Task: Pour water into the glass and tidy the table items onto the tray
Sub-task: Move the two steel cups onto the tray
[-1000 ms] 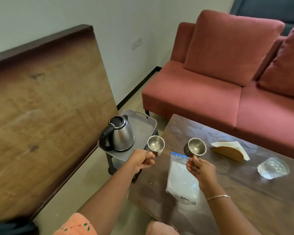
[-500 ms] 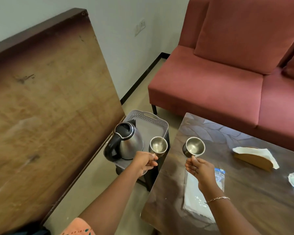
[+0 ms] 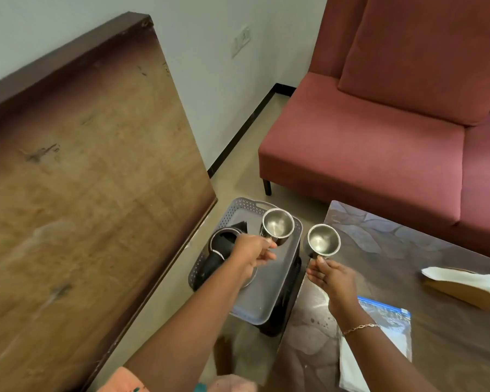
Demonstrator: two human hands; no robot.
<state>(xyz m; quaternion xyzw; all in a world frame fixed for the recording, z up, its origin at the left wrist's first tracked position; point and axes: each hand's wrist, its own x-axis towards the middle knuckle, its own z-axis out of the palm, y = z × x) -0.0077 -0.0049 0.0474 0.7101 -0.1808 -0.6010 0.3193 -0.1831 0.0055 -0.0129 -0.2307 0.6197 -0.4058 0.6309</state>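
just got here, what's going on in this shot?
A person's left hand holds one steel cup over the grey tray, beside the kettle; the right hand holds the other steel cup over the corner of the table. Both cups look empty. A napkin holder and a plastic bag lie on the table.

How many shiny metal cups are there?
2. The left hand holds one steel cup above the grey tray; the right hand holds the other steel cup at the table edge.
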